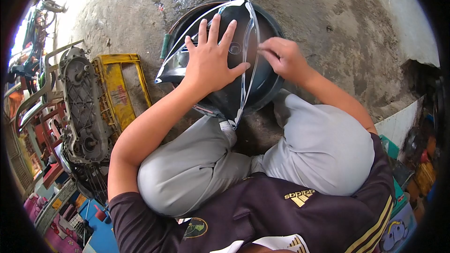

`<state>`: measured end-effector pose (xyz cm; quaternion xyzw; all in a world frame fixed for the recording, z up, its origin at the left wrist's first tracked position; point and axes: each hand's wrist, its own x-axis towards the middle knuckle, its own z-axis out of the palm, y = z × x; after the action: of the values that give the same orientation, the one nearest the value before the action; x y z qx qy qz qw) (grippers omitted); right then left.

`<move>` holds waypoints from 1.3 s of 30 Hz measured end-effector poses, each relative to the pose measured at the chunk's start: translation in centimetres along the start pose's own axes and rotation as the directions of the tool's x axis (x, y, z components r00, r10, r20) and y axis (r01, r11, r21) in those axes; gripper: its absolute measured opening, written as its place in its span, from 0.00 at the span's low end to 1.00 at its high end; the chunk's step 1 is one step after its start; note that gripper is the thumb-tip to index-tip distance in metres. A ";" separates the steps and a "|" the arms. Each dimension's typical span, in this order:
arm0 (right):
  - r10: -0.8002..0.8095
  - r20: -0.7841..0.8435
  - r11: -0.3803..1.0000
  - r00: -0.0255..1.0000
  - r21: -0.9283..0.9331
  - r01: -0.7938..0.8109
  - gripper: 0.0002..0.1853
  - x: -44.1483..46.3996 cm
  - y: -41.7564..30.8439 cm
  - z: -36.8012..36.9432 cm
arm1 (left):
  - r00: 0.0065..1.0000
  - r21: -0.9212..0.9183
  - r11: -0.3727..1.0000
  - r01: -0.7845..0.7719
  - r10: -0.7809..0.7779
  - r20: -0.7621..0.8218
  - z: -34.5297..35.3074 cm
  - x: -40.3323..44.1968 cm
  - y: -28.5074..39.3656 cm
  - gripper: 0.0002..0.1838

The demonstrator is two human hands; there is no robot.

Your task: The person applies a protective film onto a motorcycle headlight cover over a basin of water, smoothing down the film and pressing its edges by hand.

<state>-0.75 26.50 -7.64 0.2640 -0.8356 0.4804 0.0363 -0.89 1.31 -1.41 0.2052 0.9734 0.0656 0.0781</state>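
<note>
A triangular, see-through plastic cover [251, 79] with whitish edges, resembling a vehicle lamp lens, lies across a round black basin [273, 23]. My left hand [209, 63] rests flat on it, fingers spread and thumb reaching toward its right edge. At that right edge, my right hand [282, 57] is closed in a pinch, fingertips at or very near the rim. Whatever is between those fingertips is too small to make out. The dark inside of the basin shows through the cover. A green handle-like piece [165, 46] shows at the basin's left side.
My bent legs in grey trousers [323, 145] flank the basin's near side. To the left are a metal engine casing [83, 107] and a worn yellow crate [115, 91]. Stained concrete floor [323, 14] surrounds the basin. Assorted items crowd the right edge.
</note>
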 end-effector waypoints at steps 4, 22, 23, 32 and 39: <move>0.045 -0.021 0.999 0.999 -0.005 -0.045 0.08 0.1 -0.3 -0.4 | 1.000 -0.005 1.000 -0.002 0.002 0.005 -0.2 -0.1 0.2 0.60; -0.018 0.041 0.999 0.999 0.037 0.017 0.05 0.1 -0.2 -0.6 | 1.000 -0.004 1.000 0.001 -0.001 0.003 -0.1 -0.1 0.1 0.60; -0.004 0.036 1.000 0.999 0.020 0.003 0.05 0.2 -0.4 -0.5 | 1.000 -0.004 1.000 0.002 -0.002 0.003 -0.1 -0.1 0.1 0.60; 0.030 0.064 0.996 0.998 0.078 -0.035 0.05 0.7 -0.5 -0.8 | 1.000 0.003 1.000 0.008 -0.008 0.017 -0.2 0.0 0.2 0.60; 0.170 0.013 0.979 0.985 0.115 -0.171 0.04 0.1 -0.2 -0.7 | 1.000 -0.020 1.000 -0.001 0.001 0.004 -0.3 -0.2 0.0 0.59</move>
<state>-0.86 26.93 -7.07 0.1938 -0.8260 0.5289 -0.0217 -0.76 1.21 -1.13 0.2051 0.9724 0.0752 0.0822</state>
